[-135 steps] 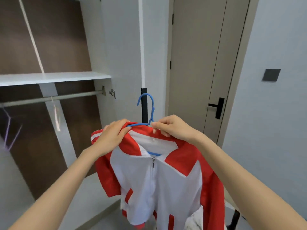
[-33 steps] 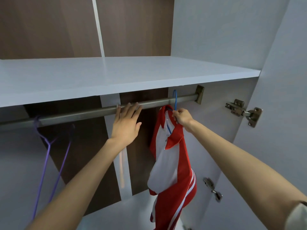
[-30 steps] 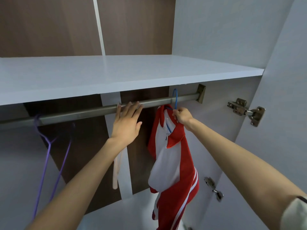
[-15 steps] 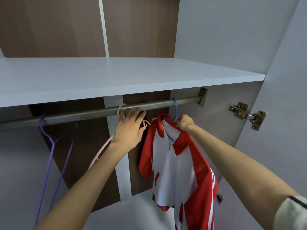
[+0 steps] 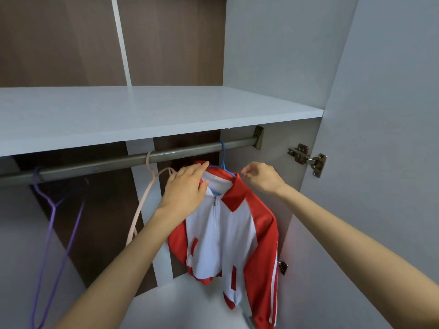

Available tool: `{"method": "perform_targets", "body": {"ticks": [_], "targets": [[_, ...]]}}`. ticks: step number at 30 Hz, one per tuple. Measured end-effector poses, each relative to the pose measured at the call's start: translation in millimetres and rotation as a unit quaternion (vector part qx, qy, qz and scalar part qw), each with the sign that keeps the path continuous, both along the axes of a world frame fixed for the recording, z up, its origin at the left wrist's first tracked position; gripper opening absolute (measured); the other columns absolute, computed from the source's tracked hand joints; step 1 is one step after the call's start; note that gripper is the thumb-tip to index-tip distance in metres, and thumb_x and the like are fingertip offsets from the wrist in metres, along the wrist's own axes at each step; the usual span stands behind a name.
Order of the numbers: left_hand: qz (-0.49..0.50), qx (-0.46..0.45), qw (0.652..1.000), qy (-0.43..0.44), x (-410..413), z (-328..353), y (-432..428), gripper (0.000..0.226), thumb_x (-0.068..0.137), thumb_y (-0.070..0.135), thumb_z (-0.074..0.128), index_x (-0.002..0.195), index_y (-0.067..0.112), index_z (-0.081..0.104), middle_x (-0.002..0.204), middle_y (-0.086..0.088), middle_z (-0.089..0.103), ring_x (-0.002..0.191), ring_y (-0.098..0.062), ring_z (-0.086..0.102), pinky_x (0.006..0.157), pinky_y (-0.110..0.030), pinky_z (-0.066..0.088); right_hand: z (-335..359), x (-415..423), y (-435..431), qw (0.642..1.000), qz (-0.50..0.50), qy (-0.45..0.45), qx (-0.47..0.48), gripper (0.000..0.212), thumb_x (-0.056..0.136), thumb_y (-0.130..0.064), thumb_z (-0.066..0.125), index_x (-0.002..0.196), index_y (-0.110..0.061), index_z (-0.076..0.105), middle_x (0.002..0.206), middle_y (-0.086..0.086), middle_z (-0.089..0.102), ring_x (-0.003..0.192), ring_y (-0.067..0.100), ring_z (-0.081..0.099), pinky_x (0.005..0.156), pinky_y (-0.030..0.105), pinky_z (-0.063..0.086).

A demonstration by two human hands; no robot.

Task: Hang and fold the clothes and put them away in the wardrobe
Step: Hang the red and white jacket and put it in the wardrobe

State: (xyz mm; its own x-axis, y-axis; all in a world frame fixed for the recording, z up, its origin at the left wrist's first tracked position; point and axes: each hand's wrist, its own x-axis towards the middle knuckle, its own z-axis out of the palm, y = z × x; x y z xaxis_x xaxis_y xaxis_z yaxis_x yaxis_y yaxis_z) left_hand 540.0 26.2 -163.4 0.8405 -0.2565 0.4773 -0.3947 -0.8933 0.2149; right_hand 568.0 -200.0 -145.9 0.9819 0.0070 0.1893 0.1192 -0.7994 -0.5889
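A red and white zip jacket (image 5: 225,233) hangs on a blue hanger (image 5: 222,154), whose hook sits over the wardrobe rail (image 5: 107,163) near its right end. My left hand (image 5: 185,191) lies over the jacket's left collar, thumb against the collar's front edge, holding it. My right hand (image 5: 261,178) hovers just right of the collar with loosely curled fingers, and nothing shows between them. One sleeve hangs down at the lower right.
A pink hanger (image 5: 142,203) and a purple hanger (image 5: 54,222) hang bare on the rail to the left. A white shelf (image 5: 142,115) runs above the rail. The open door (image 5: 380,162) with its hinge (image 5: 306,159) stands at the right; the wardrobe floor (image 5: 178,305) lies below.
My left hand has left the rail and pink hanger and moved onto the jacket's collar. My right hand has let go of the blue hanger. The jacket now faces me.
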Motion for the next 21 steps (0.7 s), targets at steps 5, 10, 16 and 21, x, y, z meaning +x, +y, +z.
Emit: {"method": "perform_targets", "body": {"ticks": [5,10,16,21], "targets": [[0.01,0.001,1.0,0.015,-35.3,-2.1,-34.3,0.051,0.1,0.034,0.041,0.149,0.026,0.03,0.149,-0.001,0.04,0.135,-0.021,0.039,0.111,-0.037,0.029,-5.6,-53.0,-38.1,1.0,-0.003,0.003,-0.024,0.019,0.092,-0.017,0.054,0.106,-0.02,0.066,0.107,0.001,0.069,0.105,0.021,0.061,0.094,0.035,0.048],[-0.001,-0.012,0.999,0.034,-89.7,-22.5,-72.2,0.049,0.099,0.031,0.045,0.146,0.024,0.036,0.144,-0.002,0.048,0.13,-0.023,0.046,0.105,-0.035,0.033,-23.2,-118.3,-77.6,1.0,0.007,0.016,-0.022,0.021,0.093,-0.016,0.052,0.109,-0.018,0.065,0.111,0.001,0.069,0.103,0.02,0.061,0.091,0.034,0.048],[0.002,-0.006,0.997,0.077,-166.0,-49.5,-113.3,0.048,0.099,0.03,0.046,0.146,0.022,0.039,0.141,-0.003,0.051,0.125,-0.025,0.05,0.102,-0.036,0.038,-52.6,-200.6,-120.8,0.998,0.035,0.051,-0.011,0.023,0.095,-0.017,0.052,0.114,-0.017,0.065,0.114,0.0,0.067,0.091,0.013,0.057,0.091,0.029,0.046],[-0.003,0.013,0.994,0.11,-225.0,-56.2,-141.2,0.047,0.1,0.033,0.044,0.145,0.022,0.041,0.139,-0.004,0.053,0.122,-0.026,0.053,0.099,-0.037,0.044,-61.2,-264.8,-148.3,0.997,0.049,0.064,-0.002,0.025,0.096,-0.018,0.051,0.116,-0.014,0.065,0.114,-0.001,0.067,0.086,0.009,0.051,0.081,0.019,0.039]]}}
